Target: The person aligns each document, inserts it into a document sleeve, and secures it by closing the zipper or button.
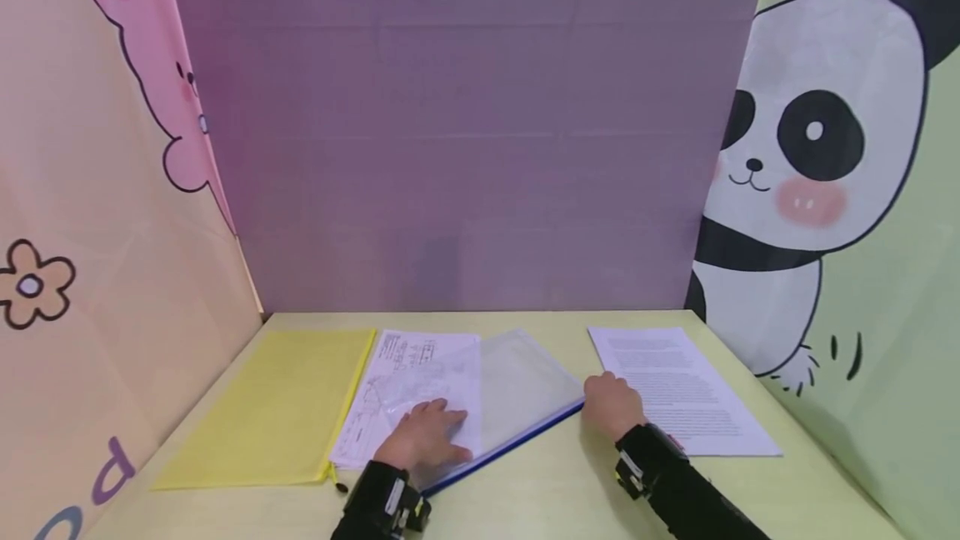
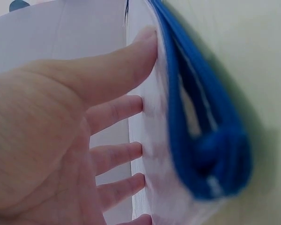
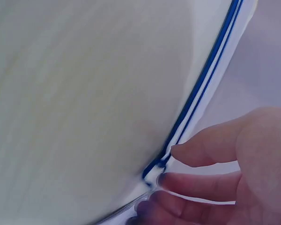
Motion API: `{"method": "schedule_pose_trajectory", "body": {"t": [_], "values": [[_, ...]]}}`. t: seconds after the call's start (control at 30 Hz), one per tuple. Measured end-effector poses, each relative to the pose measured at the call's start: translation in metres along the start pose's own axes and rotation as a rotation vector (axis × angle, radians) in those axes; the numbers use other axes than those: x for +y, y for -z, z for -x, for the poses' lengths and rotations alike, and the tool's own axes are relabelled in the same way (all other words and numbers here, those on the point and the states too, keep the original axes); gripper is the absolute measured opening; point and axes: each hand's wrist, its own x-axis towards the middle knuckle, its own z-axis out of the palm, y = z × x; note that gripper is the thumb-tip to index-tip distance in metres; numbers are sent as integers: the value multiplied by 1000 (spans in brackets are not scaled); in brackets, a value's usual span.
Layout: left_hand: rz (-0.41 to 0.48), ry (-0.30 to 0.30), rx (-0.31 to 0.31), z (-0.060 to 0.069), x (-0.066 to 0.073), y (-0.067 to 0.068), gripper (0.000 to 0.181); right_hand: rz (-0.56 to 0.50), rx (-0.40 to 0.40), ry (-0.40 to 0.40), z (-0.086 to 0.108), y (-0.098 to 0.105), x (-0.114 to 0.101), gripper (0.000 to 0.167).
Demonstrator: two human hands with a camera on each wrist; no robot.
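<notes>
A clear document pouch (image 1: 528,373) with a blue zip edge (image 1: 517,442) lies slanted in the middle of the table, partly over a printed sheet (image 1: 420,357). My left hand (image 1: 427,438) rests on the pouch near its lower left end, fingers spread. In the left wrist view, thumb (image 2: 117,68) and fingertips press on the clear plastic beside the blue zip (image 2: 215,154), whose end gapes. With thumb and fingers, my right hand (image 1: 613,405) pinches the pouch's right corner. The right wrist view has the fingers (image 3: 201,185) at the end of the blue zip (image 3: 196,93).
To the left lies a yellow zip pouch (image 1: 262,407) with a dark-tipped pull (image 1: 340,487). A sheet of printed text (image 1: 682,390) lies to the right, beyond my right hand. A purple panel (image 1: 472,123) stands behind the table (image 1: 540,498), and patterned cloths hang at both sides.
</notes>
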Motion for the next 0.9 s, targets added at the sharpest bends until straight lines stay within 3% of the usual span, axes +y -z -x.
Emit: {"method": "schedule_pose_trajectory", "body": {"t": [0.1, 0.27, 0.43, 0.57, 0.73, 0.9], "values": [[-4, -5, 2, 0, 0, 0, 64, 9, 1, 1, 2, 0, -17, 7], [-13, -10, 6, 0, 0, 0, 64, -19, -65, 48, 5, -2, -50, 13], [-8, -4, 9, 0, 0, -1, 64, -29, -143, 99, 14, -5, -85, 35], [-4, -10, 13, 0, 0, -1, 64, 27, -206, 109, 24, -5, -108, 54], [-2, -11, 35, 0, -1, -2, 65, 86, -207, 124, 30, -10, -120, 61], [-6, 3, 72, 0, -1, -3, 67, 78, -212, 142, 28, -7, -117, 63]]}}
